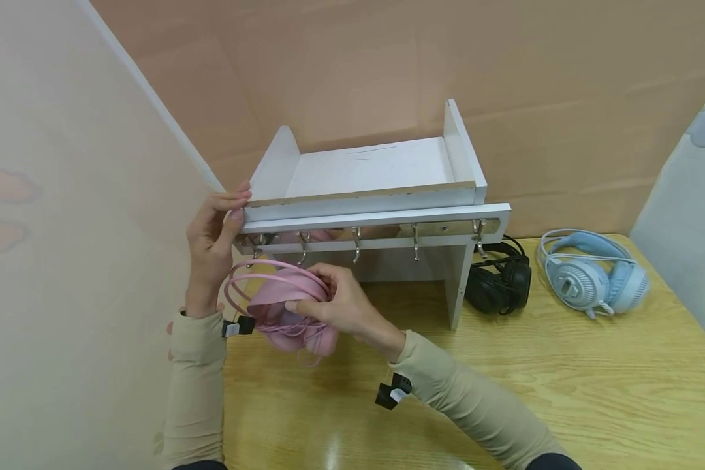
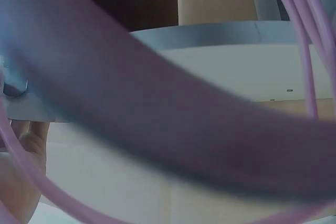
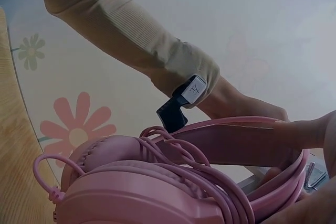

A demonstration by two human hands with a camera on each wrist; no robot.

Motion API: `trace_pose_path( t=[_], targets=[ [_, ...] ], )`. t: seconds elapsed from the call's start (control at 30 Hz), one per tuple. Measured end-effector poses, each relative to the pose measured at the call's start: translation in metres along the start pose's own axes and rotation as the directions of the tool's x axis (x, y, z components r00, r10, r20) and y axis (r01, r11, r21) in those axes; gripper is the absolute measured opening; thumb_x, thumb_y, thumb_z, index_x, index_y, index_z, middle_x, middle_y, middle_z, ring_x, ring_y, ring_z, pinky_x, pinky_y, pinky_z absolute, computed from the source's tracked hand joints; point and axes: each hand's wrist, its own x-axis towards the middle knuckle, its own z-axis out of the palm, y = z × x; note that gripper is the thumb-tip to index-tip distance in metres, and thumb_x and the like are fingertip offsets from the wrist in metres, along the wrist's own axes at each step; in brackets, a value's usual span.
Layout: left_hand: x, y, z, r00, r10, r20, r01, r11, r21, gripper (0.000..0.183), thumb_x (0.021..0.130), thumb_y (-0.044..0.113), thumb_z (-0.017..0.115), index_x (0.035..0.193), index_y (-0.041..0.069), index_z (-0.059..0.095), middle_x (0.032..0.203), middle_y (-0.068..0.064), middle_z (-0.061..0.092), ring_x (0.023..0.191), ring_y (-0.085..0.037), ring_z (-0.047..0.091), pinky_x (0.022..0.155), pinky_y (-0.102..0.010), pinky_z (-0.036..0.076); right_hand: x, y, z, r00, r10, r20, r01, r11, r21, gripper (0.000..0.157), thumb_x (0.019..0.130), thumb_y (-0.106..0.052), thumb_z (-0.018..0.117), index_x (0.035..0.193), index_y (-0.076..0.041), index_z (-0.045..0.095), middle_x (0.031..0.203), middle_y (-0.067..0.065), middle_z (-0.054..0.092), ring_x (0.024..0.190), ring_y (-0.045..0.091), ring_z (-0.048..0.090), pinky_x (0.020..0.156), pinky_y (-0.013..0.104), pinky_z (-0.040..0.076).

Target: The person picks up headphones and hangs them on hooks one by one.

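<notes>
Pink headphones (image 1: 282,290) hang from my right hand (image 1: 352,307), whose thumb and fingers pinch the headband close under the hooks at the rack's left end. Their cable is looped around the ear cups, as the right wrist view shows beside the ear cup (image 3: 136,195). My left hand (image 1: 211,238) grips the left end of the white shelf rack (image 1: 364,197), thumb in front and fingers over the top. Along the rack's front rail runs a row of metal hooks (image 1: 356,245). The blurred pink headband (image 2: 157,93) fills much of the left wrist view.
Black headphones (image 1: 499,284) lie by the rack's right leg. Farther right, light blue headphones (image 1: 596,277) rest on the wooden table (image 1: 564,378). A pale wall (image 1: 82,261) with flower prints stands close on the left, and brown covering (image 1: 564,117) is behind the rack.
</notes>
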Motion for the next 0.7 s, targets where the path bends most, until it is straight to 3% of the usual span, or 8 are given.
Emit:
trace_pose_path(
  t=[0.7],
  targets=[
    [-0.0005, 0.0018, -0.0001, 1.000, -0.012, -0.003, 0.012, 1.000, 0.007, 0.015, 0.101, -0.012, 0.055, 0.109, -0.021, 0.064, 0.120, -0.008, 0.074, 0.136, -0.032, 0.065, 0.127, -0.051, 0.042, 0.0048, 0.0059, 0.0104, 1.000, 0.011, -0.017, -0.011, 1.000, 0.009, 0.036, 0.087, -0.016, 0.082, 0.117, -0.001, 0.070, 0.102, 0.013, 0.075, 0.083, 0.013, 0.071, 0.069, 0.026, 0.064]
  ],
)
